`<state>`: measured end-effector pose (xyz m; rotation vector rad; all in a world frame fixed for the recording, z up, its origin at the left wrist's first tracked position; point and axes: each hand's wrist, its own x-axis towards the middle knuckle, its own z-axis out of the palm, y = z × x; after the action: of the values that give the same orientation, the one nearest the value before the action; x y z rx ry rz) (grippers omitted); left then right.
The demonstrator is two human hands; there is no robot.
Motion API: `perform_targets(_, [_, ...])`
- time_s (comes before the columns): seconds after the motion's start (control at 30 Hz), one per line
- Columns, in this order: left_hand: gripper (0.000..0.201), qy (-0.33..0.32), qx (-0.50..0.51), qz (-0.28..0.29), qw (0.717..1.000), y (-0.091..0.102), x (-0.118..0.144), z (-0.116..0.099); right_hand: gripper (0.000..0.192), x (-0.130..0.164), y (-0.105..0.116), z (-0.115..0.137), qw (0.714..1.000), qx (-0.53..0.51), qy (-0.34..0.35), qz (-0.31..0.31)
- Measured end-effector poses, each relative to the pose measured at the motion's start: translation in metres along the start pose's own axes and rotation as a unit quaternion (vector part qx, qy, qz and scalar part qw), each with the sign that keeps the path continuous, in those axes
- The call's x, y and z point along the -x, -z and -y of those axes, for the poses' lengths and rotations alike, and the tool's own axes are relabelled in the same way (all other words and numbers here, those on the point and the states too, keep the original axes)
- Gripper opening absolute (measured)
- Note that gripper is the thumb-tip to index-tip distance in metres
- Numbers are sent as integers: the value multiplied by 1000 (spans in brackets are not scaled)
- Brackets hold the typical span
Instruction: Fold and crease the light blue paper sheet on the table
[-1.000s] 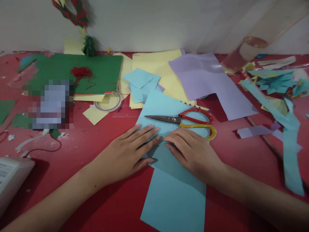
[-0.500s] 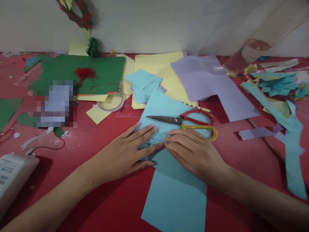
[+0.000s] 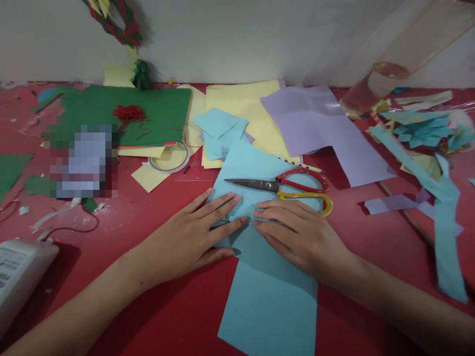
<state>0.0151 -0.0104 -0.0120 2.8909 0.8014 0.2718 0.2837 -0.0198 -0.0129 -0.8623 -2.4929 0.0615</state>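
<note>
Several pieces of light blue paper [image 3: 270,311] lie in front of me, running toward the bottom edge. My left hand [image 3: 208,227] rests on them with its fingers spread and lying flat. A small folded blue paper [image 3: 248,203] shows between my hands, partly covered. At its right side my right hand [image 3: 297,230] is closed, fingertips drawn together and pressed on the paper; what lies under them is hidden. Just beyond my fingers, scissors [image 3: 260,184] with one red and one yellow handle lie on the blue paper, blades to the left.
Green sheets [image 3: 166,111] carry red thread [image 3: 129,113] at back left, near a tape roll [image 3: 170,168]. Yellow paper [image 3: 260,113], purple paper [image 3: 308,118] and blue cut pieces [image 3: 222,141] lie behind. Blue strips [image 3: 445,227] are right; a white box [image 3: 22,277] is left.
The view has shifted very slightly. Both hands keep almost the same place on the blue paper, and the scissors have not moved on it.
</note>
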Motion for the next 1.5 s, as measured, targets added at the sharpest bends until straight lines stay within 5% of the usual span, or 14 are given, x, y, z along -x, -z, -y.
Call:
perform_targets(0.77, [50,-4,-9,14,1000,2,2,1,16,3,2,-3,1000,-15,-7,7])
perform_targets(1.27, [48,28,-86,-26,996,1,2,-15,10,3,6,-4,999,-42,29,-8])
perform_targets(1.5, [44,-6,-86,-29,996,0,1,-18,11,3,6,-2,999,-26,25,2])
